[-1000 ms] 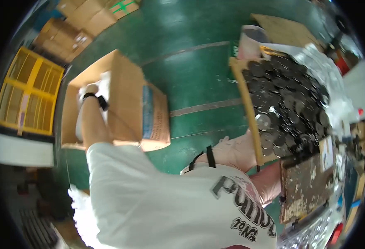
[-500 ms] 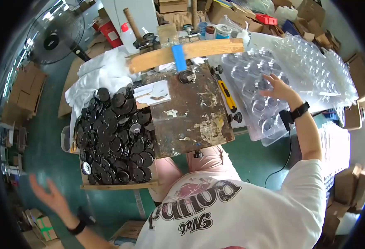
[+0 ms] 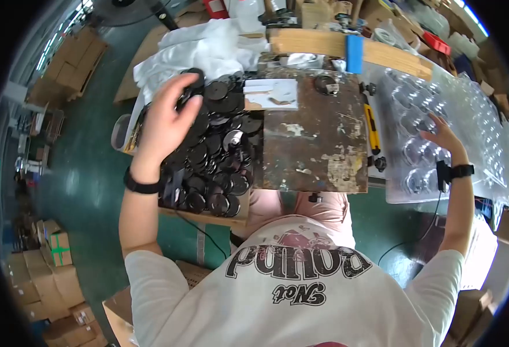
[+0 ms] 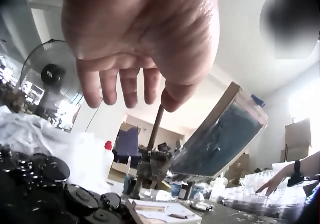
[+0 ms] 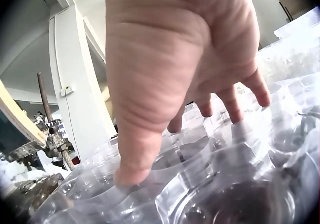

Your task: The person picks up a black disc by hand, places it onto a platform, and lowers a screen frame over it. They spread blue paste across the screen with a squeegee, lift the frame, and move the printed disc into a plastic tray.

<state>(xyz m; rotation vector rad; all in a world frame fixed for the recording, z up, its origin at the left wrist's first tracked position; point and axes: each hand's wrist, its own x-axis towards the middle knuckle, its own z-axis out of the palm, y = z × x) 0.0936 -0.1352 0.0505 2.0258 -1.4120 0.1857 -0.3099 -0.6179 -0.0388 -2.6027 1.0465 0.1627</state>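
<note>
**Bare Hands Spread Wide: Black Discs on My Left, Clear Trays on My Right**

My left hand [image 3: 163, 124] was nearer the black discs [image 3: 197, 153]: it hung over the far left of their heap, palm down, fingers loosely bent and grasping nothing. Most of the heap lay from below my palm toward my right and toward me. The discs leaned and overlapped at many angles, with no common long axis. I could not tell whether my fingertips touched any.

My right hand [image 3: 446, 137] was released too, fingers apart, over the clear plastic trays [image 3: 416, 151] at the right edge of the counter [image 3: 380, 130]. Its thumb seemed to rest on the plastic. The trays' long side ran from the near edge toward the far one.

Between my hands lay a scarred metal plate [image 3: 318, 139], stained and flaking, with a white card [image 3: 271, 102] at its far left corner and a yellow cutter [image 3: 371, 124] along its right edge. A wooden bar [image 3: 318, 45] crossed its far edge. White wrapping [image 3: 202, 49] was bunched beyond the discs.

Around me, the green floor [image 3: 87, 194] stretched leftward to stacked cartons [image 3: 72, 61].
</note>
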